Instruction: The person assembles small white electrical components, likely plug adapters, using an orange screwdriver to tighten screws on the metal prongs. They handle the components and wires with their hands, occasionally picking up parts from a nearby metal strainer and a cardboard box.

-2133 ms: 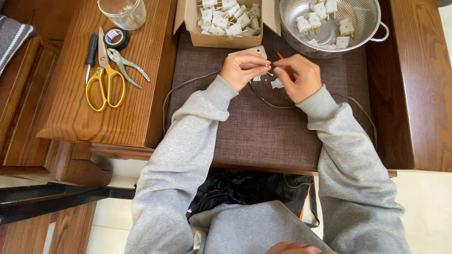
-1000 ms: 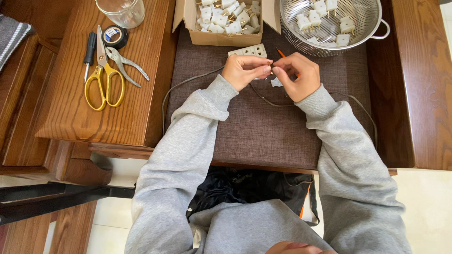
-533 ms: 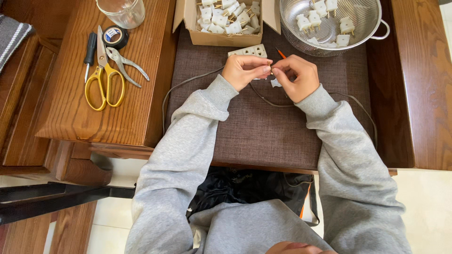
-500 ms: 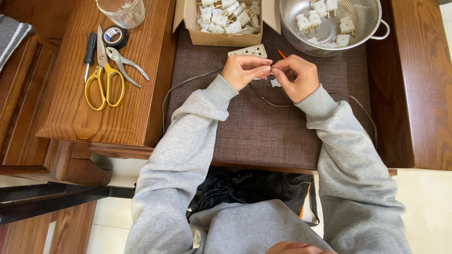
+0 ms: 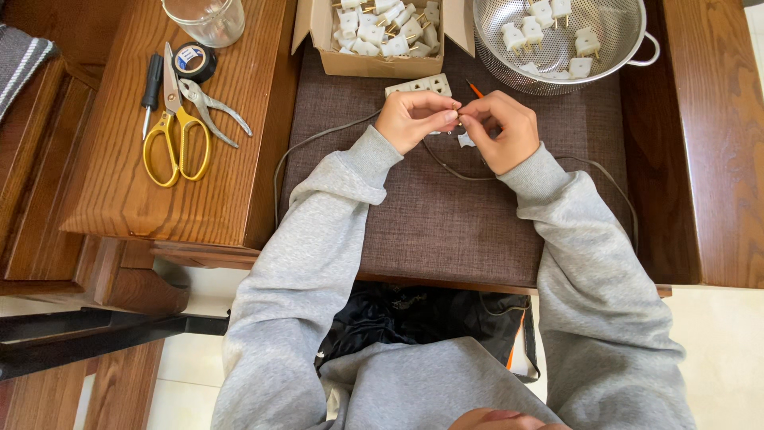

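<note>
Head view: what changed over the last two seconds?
Hardly anything. Left hand and right hand stay together over the brown mat, their fingers pinching the grey cable end. Socket strip, scissors, cardboard box and colander kept their places.

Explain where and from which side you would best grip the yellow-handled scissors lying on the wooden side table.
Grip the yellow-handled scissors by the yellow loops, coming from above on the near side. The loops lie flat and nearest the person, while the shut blades point away between the screwdriver and pliers.
</note>
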